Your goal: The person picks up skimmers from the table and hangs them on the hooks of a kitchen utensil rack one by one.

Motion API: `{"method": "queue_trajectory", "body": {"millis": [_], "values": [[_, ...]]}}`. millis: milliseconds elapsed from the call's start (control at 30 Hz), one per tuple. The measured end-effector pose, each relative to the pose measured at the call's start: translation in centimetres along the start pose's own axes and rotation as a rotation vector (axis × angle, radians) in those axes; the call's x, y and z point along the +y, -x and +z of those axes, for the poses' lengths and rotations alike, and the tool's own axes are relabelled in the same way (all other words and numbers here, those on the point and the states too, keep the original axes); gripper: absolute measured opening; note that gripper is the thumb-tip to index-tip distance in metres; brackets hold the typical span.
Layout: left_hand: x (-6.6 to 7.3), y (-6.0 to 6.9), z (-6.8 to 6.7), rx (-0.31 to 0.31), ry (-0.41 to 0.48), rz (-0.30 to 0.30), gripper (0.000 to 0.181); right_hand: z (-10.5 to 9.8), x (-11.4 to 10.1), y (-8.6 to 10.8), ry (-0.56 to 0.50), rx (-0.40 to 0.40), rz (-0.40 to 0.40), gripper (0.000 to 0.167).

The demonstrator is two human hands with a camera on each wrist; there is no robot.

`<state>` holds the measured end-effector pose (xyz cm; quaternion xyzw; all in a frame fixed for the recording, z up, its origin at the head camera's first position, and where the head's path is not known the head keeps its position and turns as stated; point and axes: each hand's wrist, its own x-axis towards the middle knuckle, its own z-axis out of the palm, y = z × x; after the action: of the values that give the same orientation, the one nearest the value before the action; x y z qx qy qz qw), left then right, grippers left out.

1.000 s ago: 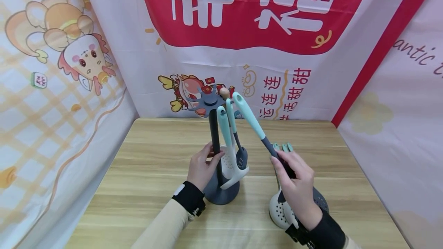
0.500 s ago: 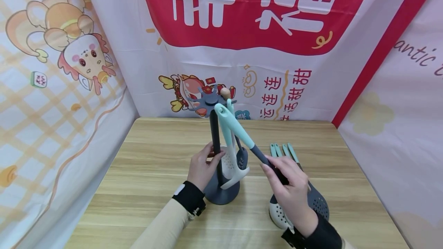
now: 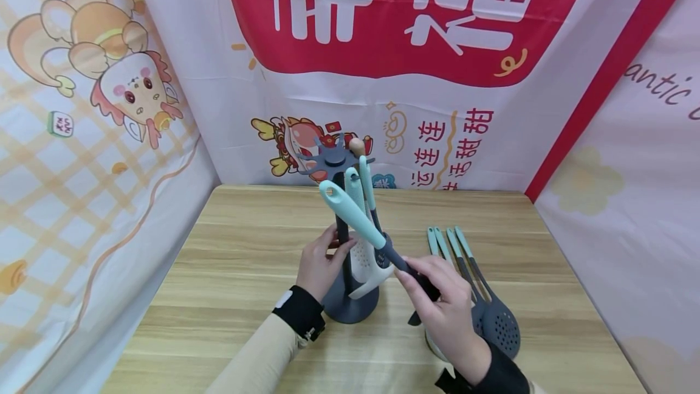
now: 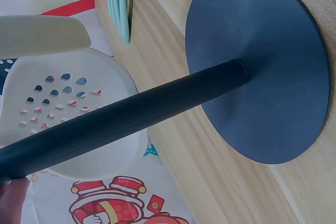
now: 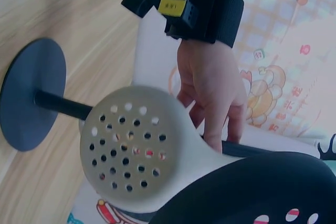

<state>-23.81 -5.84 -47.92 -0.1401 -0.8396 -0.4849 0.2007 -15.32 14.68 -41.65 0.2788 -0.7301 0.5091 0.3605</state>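
My left hand [image 3: 319,265] grips the dark pole [image 4: 131,111] of an upright utensil stand with a round base [image 3: 350,307]. A white skimmer [image 5: 128,148], a white ladle-like utensil [image 3: 374,281] and a dark utensil with a teal handle [image 3: 367,184] hang at the stand's right side. My right hand [image 3: 445,309] pinches the dark shaft of another teal-handled utensil [image 3: 352,214], tilted, its handle end in front of the pole. Its head is mostly hidden beneath the hand. A large dark slotted head [image 5: 262,192] fills the right wrist view's lower corner; I cannot tell which utensil it belongs to.
Several teal-handled utensils lie on the wooden table [image 3: 235,230] at the right, among them a dark perforated turner [image 3: 502,327]. A pale head among them is partly covered by my right hand. Printed cloth [image 3: 306,90] hangs behind and on both sides.
My right hand has moved left with its utensil, whose handle end has swung from right of the stand to in front of the pole. My left hand has stayed in place.
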Motion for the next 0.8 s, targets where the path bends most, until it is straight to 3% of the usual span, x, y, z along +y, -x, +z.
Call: {"method": "queue_trajectory", "body": {"millis": [400, 800], "values": [[-0.1, 0.2, -0.1, 0.003, -0.024, 0.040, 0.016, 1.6, -0.5, 1.0, 0.010, -0.051, 0.094, 0.024], [-0.2, 0.1, 0.1, 0.016, -0.032, 0.055, 0.018, 2.7, -1.2, 1.2, 0.011, -0.068, 0.196, 0.021]]}}
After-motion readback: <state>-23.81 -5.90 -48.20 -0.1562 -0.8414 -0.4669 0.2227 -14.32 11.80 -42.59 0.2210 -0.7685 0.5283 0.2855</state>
